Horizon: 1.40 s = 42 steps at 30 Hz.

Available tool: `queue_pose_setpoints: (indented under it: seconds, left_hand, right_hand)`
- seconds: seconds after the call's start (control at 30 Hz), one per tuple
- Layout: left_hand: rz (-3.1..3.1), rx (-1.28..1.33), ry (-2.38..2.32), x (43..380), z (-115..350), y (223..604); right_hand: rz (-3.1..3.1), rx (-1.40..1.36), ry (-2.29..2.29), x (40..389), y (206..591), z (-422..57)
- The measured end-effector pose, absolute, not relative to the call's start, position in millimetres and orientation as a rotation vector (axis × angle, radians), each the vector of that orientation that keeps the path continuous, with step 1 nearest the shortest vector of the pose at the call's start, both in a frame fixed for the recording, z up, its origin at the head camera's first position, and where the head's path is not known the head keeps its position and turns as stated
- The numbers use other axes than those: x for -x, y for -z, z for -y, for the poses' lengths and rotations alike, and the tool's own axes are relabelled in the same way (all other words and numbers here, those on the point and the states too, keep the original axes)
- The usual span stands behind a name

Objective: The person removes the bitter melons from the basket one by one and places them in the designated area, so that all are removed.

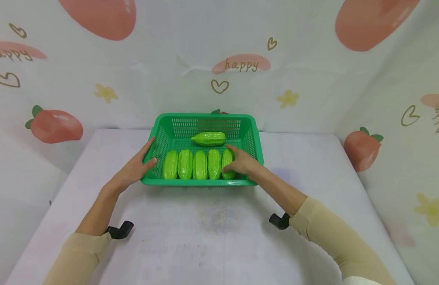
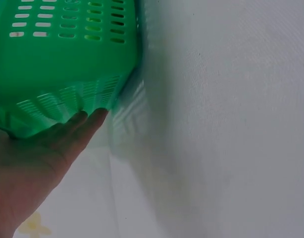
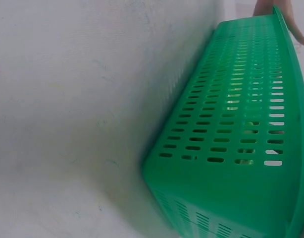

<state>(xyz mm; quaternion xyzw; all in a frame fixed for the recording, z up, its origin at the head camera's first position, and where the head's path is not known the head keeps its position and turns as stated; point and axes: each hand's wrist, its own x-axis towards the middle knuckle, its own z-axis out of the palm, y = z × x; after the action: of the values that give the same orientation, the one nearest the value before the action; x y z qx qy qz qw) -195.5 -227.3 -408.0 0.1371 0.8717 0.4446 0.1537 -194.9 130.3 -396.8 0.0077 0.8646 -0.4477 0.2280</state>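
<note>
So, we've got a green slotted basket (image 1: 201, 182) on the white table (image 1: 219, 221), and six glossy ridged green vegetables inside it. Five stand side by side in a row (image 1: 200, 165) along the near wall, each with its long axis pointing away from us. The sixth vegetable (image 1: 209, 139) lies crosswise behind them, nearer the far wall.

Left hand (image 1: 135, 168): at the basket's left end. Fingers look straight and rest along the outside of the end wall; thumb is well apart from them, over the rim.

Right hand (image 1: 243, 163): reaching over the right front corner, clamped on the rightmost vegetable (image 1: 226, 158). We see the index fingertip by its far end and the thumb at its near left side; the other fingers are hidden from us.

Beige sleeves (image 1: 75, 253) on both forearms, one black angled piece (image 1: 120, 230) by the left cuff, another black piece (image 1: 279, 221) by the right. Behind, a printed backdrop (image 1: 191, 39) with fruit, hearts and "happy"
</note>
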Motion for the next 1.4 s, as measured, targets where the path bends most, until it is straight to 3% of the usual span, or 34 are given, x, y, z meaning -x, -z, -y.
queue_pose_setpoints:
  seconds: [0.33, 1.4]
  left_hand:
    - [-2.547, -0.283, -1.312, 201, 219, 408]
    - [-2.515, -0.299, -1.311, 196, 225, 413]
  right_hand:
    - [-2.432, 0.031, 1.238, 194, 382, -137]
    - [-2.396, 0.186, 1.374, 194, 352, -197]
